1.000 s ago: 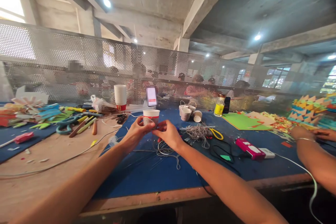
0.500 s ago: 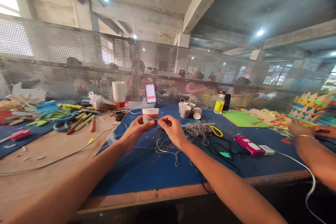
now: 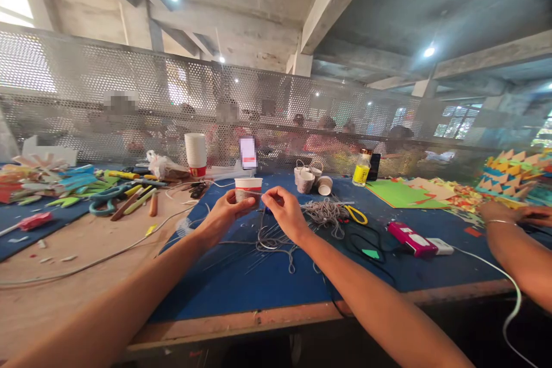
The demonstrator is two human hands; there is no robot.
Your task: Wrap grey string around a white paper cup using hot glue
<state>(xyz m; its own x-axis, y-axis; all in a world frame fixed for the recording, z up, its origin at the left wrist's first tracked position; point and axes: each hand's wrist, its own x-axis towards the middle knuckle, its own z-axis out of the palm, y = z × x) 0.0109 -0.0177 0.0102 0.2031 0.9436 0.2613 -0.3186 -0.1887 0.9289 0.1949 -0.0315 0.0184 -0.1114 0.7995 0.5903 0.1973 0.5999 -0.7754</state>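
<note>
Roughly mid-worktop, head view: left hand [image 3: 224, 215] wrapped round a paper cup [image 3: 248, 189], white with a red band, fingers clamped on its side, cup upright and raised just above the blue mat [image 3: 259, 282]. Right hand [image 3: 284, 215] just beside the cup on its right, thumb and fingers pinched together on a thin grey string [image 3: 271, 238]; string trails down into a loose tangle on the mat under the hand. Bigger pile of the same string [image 3: 325, 213] just right of that hand, yellow-handled scissors [image 3: 356, 215] touching the pile's right side. Pink box [image 3: 409, 238] further right on the mat, white cable [image 3: 495, 270] running off toward the worktop's right edge. Toward the far edge: stack of white cups [image 3: 195, 154], small cluster of paper cups [image 3: 308, 179], yellow bottle [image 3: 361, 171], green paper sheet [image 3: 399, 194]. Left end of worktop: coloured markers and paper scraps [image 3: 86, 190] scattered on bare wood. Right edge: another person's forearm with a bracelet [image 3: 502, 223], hand resting near coloured paper shapes. Perforated metal screen [image 3: 129, 92] along the far edge.
</note>
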